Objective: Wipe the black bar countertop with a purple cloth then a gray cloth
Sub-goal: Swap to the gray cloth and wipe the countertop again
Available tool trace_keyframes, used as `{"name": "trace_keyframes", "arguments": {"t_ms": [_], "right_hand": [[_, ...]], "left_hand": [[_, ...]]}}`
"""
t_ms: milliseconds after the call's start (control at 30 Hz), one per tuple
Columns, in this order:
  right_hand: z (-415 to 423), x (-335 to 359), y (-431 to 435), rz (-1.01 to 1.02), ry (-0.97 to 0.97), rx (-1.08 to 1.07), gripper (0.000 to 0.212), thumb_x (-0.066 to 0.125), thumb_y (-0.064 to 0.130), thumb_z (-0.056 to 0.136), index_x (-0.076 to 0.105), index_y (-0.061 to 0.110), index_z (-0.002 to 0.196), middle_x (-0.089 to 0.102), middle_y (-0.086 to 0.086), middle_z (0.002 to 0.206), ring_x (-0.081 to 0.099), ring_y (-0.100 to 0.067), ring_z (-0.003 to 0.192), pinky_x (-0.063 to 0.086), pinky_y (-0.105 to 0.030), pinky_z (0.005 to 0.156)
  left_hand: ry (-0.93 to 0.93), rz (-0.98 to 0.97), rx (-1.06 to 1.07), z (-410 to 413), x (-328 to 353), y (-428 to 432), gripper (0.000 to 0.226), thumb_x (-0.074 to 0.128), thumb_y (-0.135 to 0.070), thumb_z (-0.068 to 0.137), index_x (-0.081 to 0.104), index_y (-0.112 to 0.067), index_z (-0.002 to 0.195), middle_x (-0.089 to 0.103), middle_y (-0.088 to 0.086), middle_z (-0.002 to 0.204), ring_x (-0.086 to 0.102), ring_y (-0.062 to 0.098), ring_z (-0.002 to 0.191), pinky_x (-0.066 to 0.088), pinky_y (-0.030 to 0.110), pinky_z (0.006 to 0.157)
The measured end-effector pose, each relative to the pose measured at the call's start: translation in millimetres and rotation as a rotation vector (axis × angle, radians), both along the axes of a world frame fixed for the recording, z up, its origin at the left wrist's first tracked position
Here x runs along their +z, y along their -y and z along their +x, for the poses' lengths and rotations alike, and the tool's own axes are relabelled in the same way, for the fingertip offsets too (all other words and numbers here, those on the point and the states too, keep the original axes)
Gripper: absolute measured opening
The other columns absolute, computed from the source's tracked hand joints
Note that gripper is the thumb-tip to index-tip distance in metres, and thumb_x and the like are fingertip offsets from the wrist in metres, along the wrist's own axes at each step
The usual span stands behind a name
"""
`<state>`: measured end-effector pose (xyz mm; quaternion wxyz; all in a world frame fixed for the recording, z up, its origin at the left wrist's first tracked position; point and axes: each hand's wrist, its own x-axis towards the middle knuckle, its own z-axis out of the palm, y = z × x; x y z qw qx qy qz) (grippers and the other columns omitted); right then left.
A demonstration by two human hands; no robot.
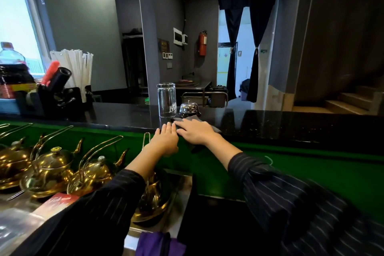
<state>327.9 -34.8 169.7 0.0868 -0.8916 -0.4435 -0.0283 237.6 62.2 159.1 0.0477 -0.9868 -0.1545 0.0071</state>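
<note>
Right hand point(196, 132) flat, fingers straight, pressed gray cloth point(185, 119) on counter point(280, 124); left hand point(166, 139) flat beside, empty. Bell point(188, 109), glass point(166, 100) just ahead: strokes needed to skirt them.

Clear glass point(166, 100) just beside a silver bell point(188, 109); brass teapots point(52, 164) in a row lower left; white straws point(76, 64) far left.

Gray cloth point(185, 119) flat on glossy black countertop point(291, 123), purple cloth point(153, 244) crumpled below counter
</note>
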Motion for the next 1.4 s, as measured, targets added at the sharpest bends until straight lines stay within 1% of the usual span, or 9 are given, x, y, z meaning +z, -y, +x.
{"name": "trace_keyframes", "arguments": {"t_ms": [167,267,467,700,900,1000,1067,1167,1400], "right_hand": [[31,11,27,-0.021,-0.155,-0.058,0.049,0.028,0.039,0.103,0.026,0.036,0.152,0.022,0.005,0.162,0.022,-0.020,0.148,0.017,-0.048,0.118],[31,9,17,-0.027,-0.087,-0.192,0.052,0.023,0.043,0.100,0.024,0.037,0.152,0.020,0.003,0.162,0.024,-0.028,0.147,0.018,-0.052,0.116],[0,-3,53,0.010,0.018,-0.080,0.049,0.028,0.045,0.101,0.027,0.040,0.150,0.027,0.004,0.160,0.030,-0.026,0.144,0.026,-0.049,0.111],[35,0,187,0.074,-0.020,-0.458,0.049,0.022,0.053,0.100,0.033,0.044,0.147,0.029,0.009,0.158,0.029,-0.026,0.145,0.022,-0.049,0.113],[76,4,213,0.051,-0.086,-0.896,0.054,0.022,0.048,0.098,0.031,0.034,0.149,0.025,-0.006,0.159,0.021,-0.038,0.145,0.016,-0.055,0.113],[62,-1,179,0.076,-0.015,-0.738,0.050,0.029,0.041,0.094,0.041,0.031,0.142,0.036,-0.010,0.153,0.032,-0.038,0.139,0.024,-0.054,0.108],[45,-11,171,0.076,0.038,-0.543,0.047,0.025,0.043,0.097,0.042,0.036,0.140,0.042,-0.007,0.149,0.038,-0.036,0.136,0.027,-0.053,0.106],[44,-9,203,0.059,0.016,-0.470,0.046,0.021,0.051,0.098,0.035,0.047,0.142,0.040,-0.002,0.151,0.037,-0.034,0.138,0.027,-0.054,0.107],[89,5,382,0.066,-0.092,-0.857,0.054,0.022,0.055,0.097,0.025,0.043,0.150,0.024,0.003,0.161,0.023,-0.030,0.146,0.019,-0.052,0.116]], "left_hand": [[-0.018,-0.017,-0.023,-6,-3,-3,0.083,0.048,-0.015,0.094,-0.015,-0.002,0.147,-0.014,0.019,0.157,-0.010,0.033,0.146,0.003,0.047,0.119],[-0.033,-0.014,0.012,-1,2,1,0.080,0.046,-0.018,0.095,-0.012,0.000,0.147,-0.010,0.021,0.157,-0.007,0.034,0.146,0.004,0.048,0.119],[0.076,-0.045,0.156,17,3,24,0.076,0.046,-0.025,0.093,0.001,0.003,0.148,0.000,0.022,0.158,-0.002,0.036,0.146,0.003,0.055,0.117],[0.128,-0.077,-0.288,48,-10,90,0.089,0.057,-0.026,0.086,-0.003,-0.017,0.152,-0.005,0.009,0.160,-0.010,0.029,0.147,-0.003,0.057,0.115],[0.119,-0.095,-0.266,63,-15,116,0.098,0.064,-0.046,0.079,0.002,-0.025,0.151,0.003,0.007,0.160,-0.001,0.032,0.147,-0.001,0.062,0.112],[0.088,-0.269,-0.187,77,3,124,0.074,0.055,-0.048,0.077,0.033,-0.021,0.143,0.026,0.010,0.154,0.019,0.035,0.143,0.007,0.067,0.110],[0.189,-0.424,-0.174,91,17,136,0.054,0.043,-0.044,0.070,0.060,-0.016,0.113,0.052,0.014,0.134,0.045,0.038,0.124,0.026,0.064,0.107],[0.395,-0.544,-0.156,107,25,168,0.032,0.043,-0.025,0.080,0.063,-0.009,0.098,0.061,0.021,0.117,0.055,0.041,0.107,0.041,0.052,0.099],[0.221,-0.390,-0.393,125,15,242,0.036,0.039,-0.031,0.095,0.057,-0.021,0.125,0.057,0.009,0.129,0.048,0.033,0.120,0.029,0.058,0.104]]}}
